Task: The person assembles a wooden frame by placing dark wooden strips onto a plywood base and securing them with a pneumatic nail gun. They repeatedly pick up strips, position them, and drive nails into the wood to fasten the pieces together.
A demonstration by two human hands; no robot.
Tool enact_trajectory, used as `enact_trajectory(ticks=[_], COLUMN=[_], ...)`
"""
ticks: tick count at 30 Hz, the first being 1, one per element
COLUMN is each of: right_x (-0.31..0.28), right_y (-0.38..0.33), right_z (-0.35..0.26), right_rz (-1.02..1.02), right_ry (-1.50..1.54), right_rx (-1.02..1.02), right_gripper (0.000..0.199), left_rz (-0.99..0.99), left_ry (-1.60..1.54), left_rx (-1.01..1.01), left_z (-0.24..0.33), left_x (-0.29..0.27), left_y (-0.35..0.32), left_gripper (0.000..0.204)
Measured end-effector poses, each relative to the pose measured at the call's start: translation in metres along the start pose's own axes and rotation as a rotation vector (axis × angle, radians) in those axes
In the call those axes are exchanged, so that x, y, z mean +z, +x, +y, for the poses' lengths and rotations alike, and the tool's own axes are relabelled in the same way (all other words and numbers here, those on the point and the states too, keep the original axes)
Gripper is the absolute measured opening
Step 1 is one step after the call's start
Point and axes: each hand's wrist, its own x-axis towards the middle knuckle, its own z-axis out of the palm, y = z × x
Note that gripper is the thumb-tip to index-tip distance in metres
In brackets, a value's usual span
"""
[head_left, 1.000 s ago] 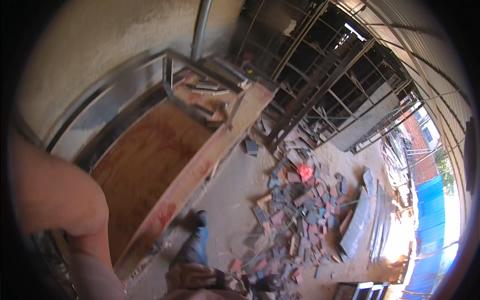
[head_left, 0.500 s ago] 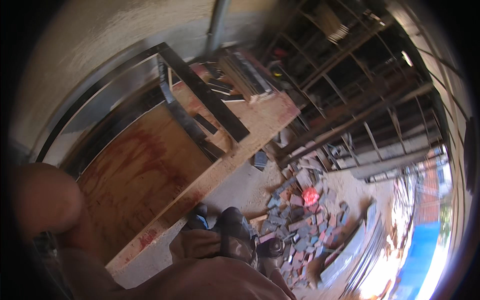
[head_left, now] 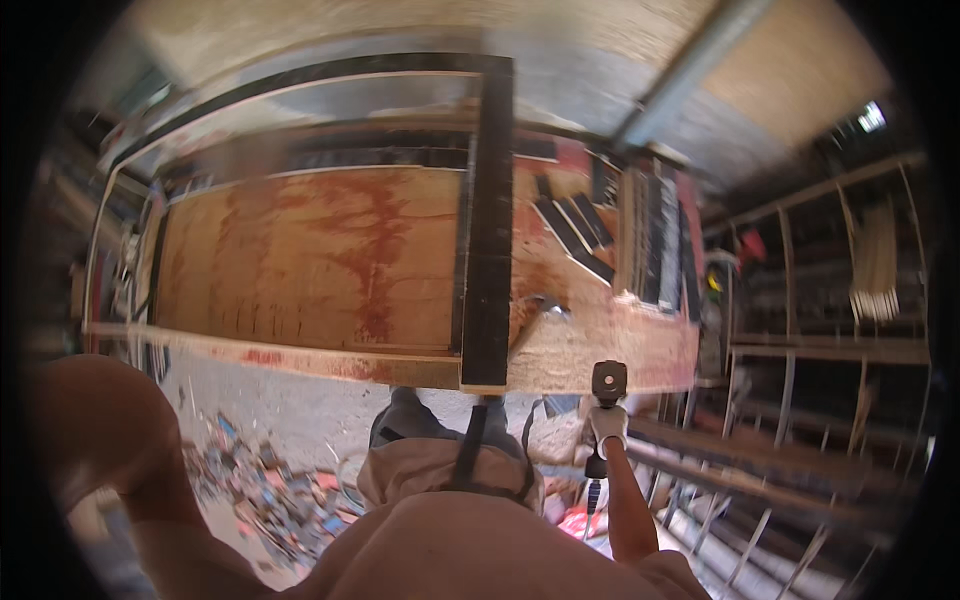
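At the table's near right edge my right hand [head_left: 608, 432] is closed round a nail gun [head_left: 609, 382]. The tool has a dark rounded head, and a dark blue coiled hose [head_left: 594, 494] hangs below it. My left arm [head_left: 160, 480] is bent up close to the camera at the left; its hand is out of sight. A black-faced wooden frame [head_left: 488, 230] lies across the work table [head_left: 300, 250], its near end reaching the front edge. To the right of that frame rests a claw hammer [head_left: 545, 305], partly blurred.
Short black strips [head_left: 575, 235] and a stack of long boards [head_left: 650, 235] lie on the table's right part. Scrap offcuts [head_left: 270, 500] cover the floor at the lower left. A metal rack [head_left: 830, 350] stands at the right, and a pipe [head_left: 690, 70] runs up the wall.
My view has turned toward the table, so it now lies level before me. My right hand with the nail gun has come into view. The left arm remains bent up.
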Motion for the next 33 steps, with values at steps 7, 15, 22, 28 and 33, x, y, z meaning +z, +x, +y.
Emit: enact_trajectory(ticks=[7, 15, 22, 28, 33], right_x=[0.015, 0.048, 0.057, 0.079, 0.116], right_y=[0.178, 0.216, 0.163, 0.085, -0.072], right_z=[-0.027, -0.053, -0.052, -0.003, 0.029], right_rz=[0.225, 0.189, 0.233, 0.236, -0.025], right_ry=[-0.223, -0.307, -0.249, -0.068, -0.392], right_rx=[-0.321, -0.283, -0.313, -0.457, -0.344], right_gripper=[0.033, 0.043, 0.054, 0.047, 0.046], left_rz=[0.028, 0.129, 0.211, 0.481, 0.871], left_ry=[0.016, 0.03, 0.068, 0.057, -0.08], left_rx=[-0.343, -0.606, -0.716, -0.75, -0.895], left_z=[0.063, 0.118, 0.117, 0.066, 0.008], left_x=[-0.005, 0.011, 0.037, 0.11, 0.219], left_y=[-0.038, -0.077, -0.147, -0.241, -0.343], left_gripper=[0.043, 0.039, 0.035, 0.032, 0.029])
